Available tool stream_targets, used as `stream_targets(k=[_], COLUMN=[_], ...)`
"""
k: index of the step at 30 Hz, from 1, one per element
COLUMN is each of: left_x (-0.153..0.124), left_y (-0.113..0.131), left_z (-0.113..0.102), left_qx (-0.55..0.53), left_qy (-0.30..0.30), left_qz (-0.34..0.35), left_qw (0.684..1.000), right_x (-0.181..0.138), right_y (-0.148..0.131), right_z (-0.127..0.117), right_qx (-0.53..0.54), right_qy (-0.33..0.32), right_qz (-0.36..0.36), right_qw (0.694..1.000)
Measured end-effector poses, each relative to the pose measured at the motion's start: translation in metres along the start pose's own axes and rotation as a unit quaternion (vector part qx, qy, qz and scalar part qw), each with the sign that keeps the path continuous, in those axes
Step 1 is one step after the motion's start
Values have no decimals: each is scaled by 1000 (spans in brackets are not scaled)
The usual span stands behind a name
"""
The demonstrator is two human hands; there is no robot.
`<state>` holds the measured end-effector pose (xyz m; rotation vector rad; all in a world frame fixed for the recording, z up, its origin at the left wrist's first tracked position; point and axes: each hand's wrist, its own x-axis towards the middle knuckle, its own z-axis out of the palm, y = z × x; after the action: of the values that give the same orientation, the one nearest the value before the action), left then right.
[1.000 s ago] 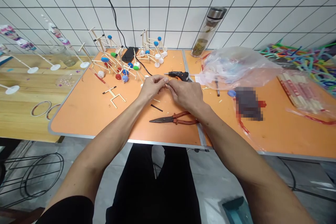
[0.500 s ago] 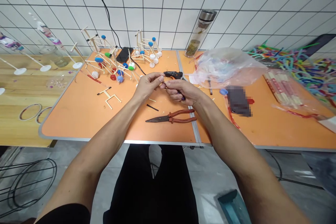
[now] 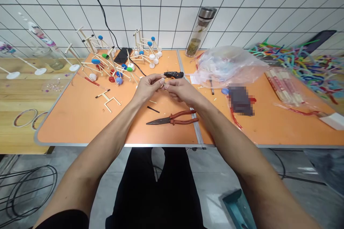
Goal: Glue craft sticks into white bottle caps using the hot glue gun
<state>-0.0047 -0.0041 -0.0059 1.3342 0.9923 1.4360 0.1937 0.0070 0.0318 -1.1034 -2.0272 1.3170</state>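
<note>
My left hand (image 3: pixel 147 88) and my right hand (image 3: pixel 179 91) meet fingertip to fingertip above the orange table (image 3: pixel 80 118). Both pinch a small pale stick piece (image 3: pixel 163 85) between them; its shape is too small to make out. Just behind the hands lies a black glue gun (image 3: pixel 173 75). Red-handled long-nose pliers (image 3: pixel 172 119) lie on the table below my right wrist. A short black strip (image 3: pixel 152 109) lies below my left hand. A small frame of glued sticks (image 3: pixel 109 99) rests to the left.
Stick models with coloured caps (image 3: pixel 115 64) crowd the table's back, beside a black phone (image 3: pixel 122 55) and cable. A glass bottle (image 3: pixel 200 32) stands by the wall. A clear plastic bag (image 3: pixel 228 66), packed sticks (image 3: pixel 282 86) and coloured straws (image 3: pixel 303 62) lie right. A wooden table (image 3: pixel 16 103) adjoins left.
The view has drifted, so everything sits a little further left. My hands stay joined, fingers shifting slightly on the small piece. Nothing on the table has moved.
</note>
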Motion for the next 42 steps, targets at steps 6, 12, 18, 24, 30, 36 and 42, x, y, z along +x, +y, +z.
stream_targets(k=[6, 12, 18, 24, 30, 36, 42], left_x=[0, 2, 0, 2, 3, 2, 2], left_y=[2, -6, -1, -7, -10, -5, -3], left_z=[-1, -4, 4, 3, 0, 2, 1], left_qx=[-32, 15, -38, -66, -70, -59, -27], left_qy=[12, 45, 11, 63, 71, 5, 65], left_qz=[10, -53, -17, -53, -62, -14, -83], left_qw=[999, 997, 999, 994, 993, 998, 994], right_x=[5, -7, 1, 1, -4, 3, -2], right_y=[4, 0, 0, 7, 10, 11, 6], right_z=[1, 27, -3, 0, 9, -8, 9], right_qx=[95, -348, 99, -162, -375, 29, -278], right_qy=[-48, 142, -27, 123, 150, 44, 123], right_qz=[20, -49, 50, -79, -131, 3, -80], right_qw=[994, 925, 993, 976, 906, 999, 949])
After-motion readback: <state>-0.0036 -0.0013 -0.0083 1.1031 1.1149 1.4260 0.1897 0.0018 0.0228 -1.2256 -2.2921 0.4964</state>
